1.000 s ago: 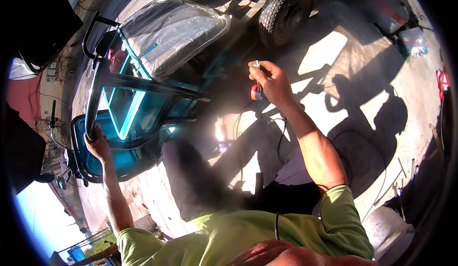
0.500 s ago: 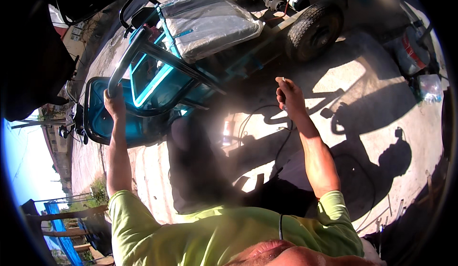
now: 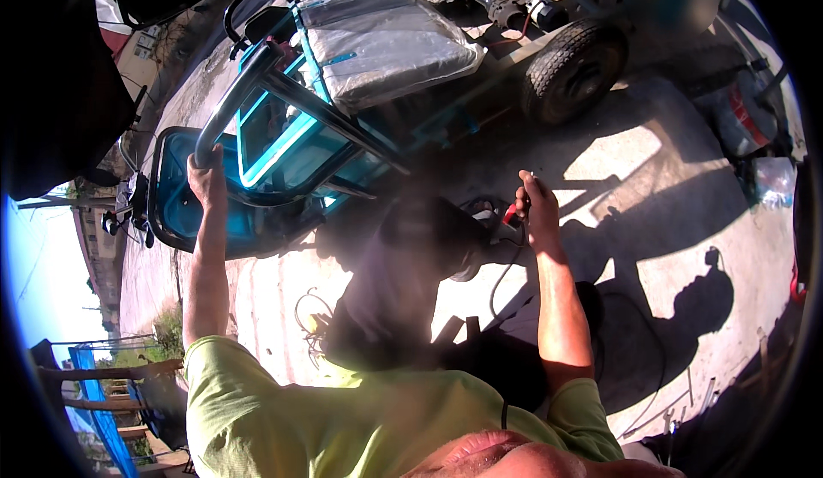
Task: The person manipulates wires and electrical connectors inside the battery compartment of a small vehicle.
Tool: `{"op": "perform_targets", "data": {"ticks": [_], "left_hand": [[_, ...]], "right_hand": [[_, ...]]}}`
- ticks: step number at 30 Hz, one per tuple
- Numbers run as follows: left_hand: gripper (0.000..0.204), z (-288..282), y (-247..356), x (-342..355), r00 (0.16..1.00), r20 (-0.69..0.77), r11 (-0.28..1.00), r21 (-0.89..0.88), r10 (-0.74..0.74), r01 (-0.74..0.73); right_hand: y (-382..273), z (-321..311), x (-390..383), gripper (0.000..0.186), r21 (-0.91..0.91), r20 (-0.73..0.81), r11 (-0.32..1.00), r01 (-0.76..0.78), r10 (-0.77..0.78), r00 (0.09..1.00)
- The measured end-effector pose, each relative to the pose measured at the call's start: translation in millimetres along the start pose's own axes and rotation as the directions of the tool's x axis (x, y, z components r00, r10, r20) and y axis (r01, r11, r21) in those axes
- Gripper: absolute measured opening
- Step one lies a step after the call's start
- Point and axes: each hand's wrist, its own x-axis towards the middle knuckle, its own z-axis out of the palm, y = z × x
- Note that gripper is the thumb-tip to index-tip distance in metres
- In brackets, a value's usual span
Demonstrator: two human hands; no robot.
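Note:
My left hand (image 3: 206,182) is wrapped round a thick black tubular bar (image 3: 231,105) of a frame. The bar runs beside a bright turquoise metal frame (image 3: 283,148) and above a turquoise panel (image 3: 184,195) with a black rim. Away from the frame, on the right, my right hand (image 3: 538,208) is closed over the sunlit ground. A small red piece (image 3: 512,214) shows at its fingers and a pale tip by the thumb; the rest is hidden in the palm. A dark cable (image 3: 500,285) hangs below; where it joins is unclear.
A plastic-wrapped seat (image 3: 390,45) lies beyond the turquoise frame. A wheel with a black tyre (image 3: 576,71) and an axle (image 3: 514,11) are at the far right. My dark-clothed leg (image 3: 403,264) fills the middle. A clear plastic bag (image 3: 774,182) lies right, and coiled wire (image 3: 315,324) near my leg.
My right hand has come slightly nearer and to the right, and its red piece now shows. My leg has swung right, uncovering the coiled wire. The left hand keeps its hold.

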Motion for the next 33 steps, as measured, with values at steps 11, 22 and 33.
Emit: {"op": "perform_targets", "data": {"ticks": [11, 22, 33], "left_hand": [[0.048, -6.9, -14.3, 2.2, 1.000, 0.012, 1.000, 0.015, 0.005, -0.005], [0.068, 0.9, -53.4, -45.5, 0.998, -0.035, 0.987, 0.152, -0.053, 0.057], [0.041, 198.9, 45.3, -237.0, 0.393, 0.919, 0.867, -0.183, -0.016, 0.463]], "right_hand": [[-9.0, -32.4, 7.5, 0.027, -0.121, -0.126, 0.990, -0.068, 0.052, 0.991], [1.5, -40.2, 21.3, 0.035, -0.259, -0.174, 0.960, -0.106, 0.062, 0.983], [-1.7, -44.3, 16.5, 0.034, -0.271, -0.142, 0.962, -0.036, -0.003, 0.990]]}}
